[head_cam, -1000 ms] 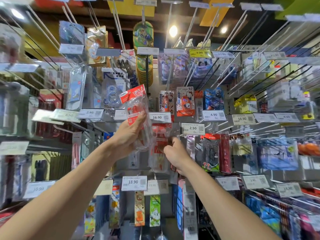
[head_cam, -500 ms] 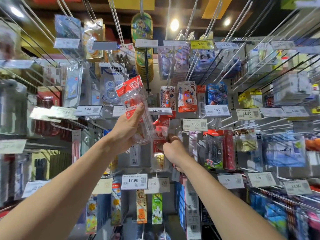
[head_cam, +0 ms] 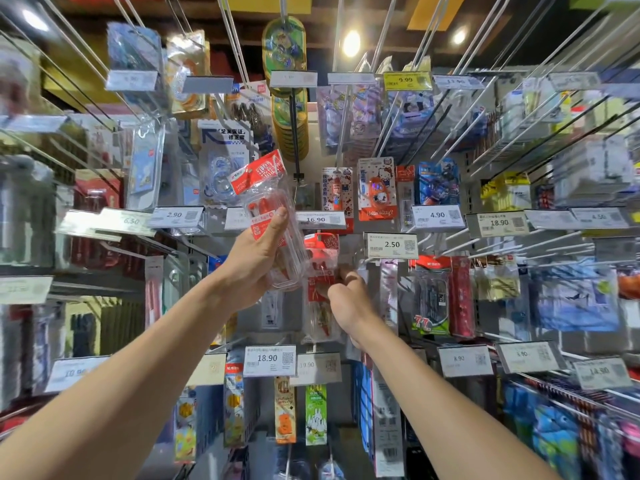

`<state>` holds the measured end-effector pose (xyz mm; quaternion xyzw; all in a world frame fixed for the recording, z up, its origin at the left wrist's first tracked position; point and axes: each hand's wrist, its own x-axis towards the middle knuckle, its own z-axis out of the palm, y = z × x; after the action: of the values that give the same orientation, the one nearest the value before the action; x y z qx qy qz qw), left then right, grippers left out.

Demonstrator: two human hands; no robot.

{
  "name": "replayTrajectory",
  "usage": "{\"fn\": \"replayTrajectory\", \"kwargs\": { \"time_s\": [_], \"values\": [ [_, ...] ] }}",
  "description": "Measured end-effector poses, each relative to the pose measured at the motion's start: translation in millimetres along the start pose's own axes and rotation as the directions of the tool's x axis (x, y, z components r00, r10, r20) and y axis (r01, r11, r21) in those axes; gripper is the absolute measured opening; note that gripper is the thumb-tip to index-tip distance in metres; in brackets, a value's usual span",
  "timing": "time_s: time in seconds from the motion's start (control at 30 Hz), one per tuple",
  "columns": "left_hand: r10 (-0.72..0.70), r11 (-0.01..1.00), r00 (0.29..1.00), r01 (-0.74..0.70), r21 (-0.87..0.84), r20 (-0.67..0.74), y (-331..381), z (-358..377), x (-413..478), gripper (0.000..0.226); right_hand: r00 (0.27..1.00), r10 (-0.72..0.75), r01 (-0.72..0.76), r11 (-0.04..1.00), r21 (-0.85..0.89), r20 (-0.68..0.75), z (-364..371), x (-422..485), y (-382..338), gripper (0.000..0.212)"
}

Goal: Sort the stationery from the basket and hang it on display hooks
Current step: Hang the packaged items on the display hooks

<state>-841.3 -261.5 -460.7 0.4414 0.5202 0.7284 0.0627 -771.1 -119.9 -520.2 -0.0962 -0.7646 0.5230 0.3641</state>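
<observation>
Glossy clear plastic pack (head_cam: 273, 233) with red paper header; shiny metal hooks (head_cam: 388, 133); matt paper price tags (head_cam: 390, 244).

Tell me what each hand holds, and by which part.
Left hand grips the clear pack around its lower half, thumb on its front label. Right hand seems to pinch the hanging pack at its right edge, mid-height.

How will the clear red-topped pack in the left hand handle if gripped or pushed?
Probably stiff: the clear pack shows a boxy shape in the left hand. Likely light, held up one-handed. Its glossy plastic may be slippery.
</observation>
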Motion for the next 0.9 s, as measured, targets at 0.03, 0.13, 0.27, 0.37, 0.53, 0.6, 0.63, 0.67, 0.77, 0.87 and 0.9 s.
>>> {"fn": "replayTrajectory", "kwargs": {
  "time_s": [0.03, 0.13, 0.27, 0.37, 0.53, 0.6, 0.63, 0.67, 0.77, 0.87, 0.9],
  "values": [
    [0.004, 1.000, 1.000, -0.004, 0.006, -0.006, -0.4, 0.1, -0.4, 0.059, 1.000, 0.000, 0.000, 1.000, 0.005, 0.003, -0.5, -0.7, -0.7, 0.016],
    [0.010, 1.000, 1.000, -0.010, 0.007, -0.013, -0.5, 1.0, -2.7, 0.059, 1.000, 0.007, -0.007, 1.000, 0.010, -0.001, -2.0, 2.0, -2.9, 0.020],
    [-0.008, 1.000, 1.000, 0.008, 0.016, 0.001, 0.0, 0.0, -5.7, 0.063, 0.992, 0.121, -0.122, 0.993, -0.012, -0.027, 2.8, 19.6, -4.7, 0.034],
    [-0.025, 1.000, 0.999, 0.025, 0.001, 0.027, 0.2, -0.6, -7.9, 0.061, 0.985, 0.172, -0.170, 0.974, -0.153, 0.001, 3.2, 30.6, -10.8, 0.045],
    [-0.053, 0.999, 0.998, 0.052, 0.005, 0.044, -8.4, -9.0, -12.3, 0.057, 0.986, 0.160, -0.165, 0.918, -0.360, -0.044, 5.0, 36.7, 10.3, 0.046],
    [-0.066, 0.996, 0.996, 0.063, 0.056, 0.066, -12.6, -14.2, -16.6, 0.056, 0.981, 0.009, -0.080, 0.930, -0.360, -0.194, 7.0, 30.5, 21.7, 0.028],
    [-0.063, 0.994, 0.995, 0.056, 0.092, 0.073, -15.2, -17.4, -18.8, 0.053, 0.964, -0.089, 0.002, 0.945, -0.327, -0.252, 8.2, 24.8, 24.0, 0.017],
    [-0.048, 0.990, 0.996, 0.037, 0.133, 0.081, -17.1, -19.4, -22.1, 0.049, 0.950, -0.178, 0.116, 0.965, -0.236, -0.258, 10.0, 14.4, 20.1, 0.014],
    [-0.054, 0.983, 0.990, 0.030, 0.180, 0.128, -25.7, -23.7, -27.7, 0.041, 0.909, -0.402, 0.415, 0.899, 0.139, -0.111, 16.2, -16.9, 3.2, 0.012],
    [-0.074, 0.990, 0.985, 0.054, 0.130, 0.155, -30.8, -20.6, -33.0, 0.039, 0.871, -0.473, 0.461, 0.880, 0.110, 0.135, 23.1, -30.8, 0.0, 0.033],
    [-0.089, 0.991, 0.984, 0.071, 0.116, 0.156, -32.3, -18.2, -34.5, 0.039, 0.866, -0.484, 0.481, 0.875, 0.057, 0.122, 24.4, -32.1, 0.8, 0.038]
  ]
}}
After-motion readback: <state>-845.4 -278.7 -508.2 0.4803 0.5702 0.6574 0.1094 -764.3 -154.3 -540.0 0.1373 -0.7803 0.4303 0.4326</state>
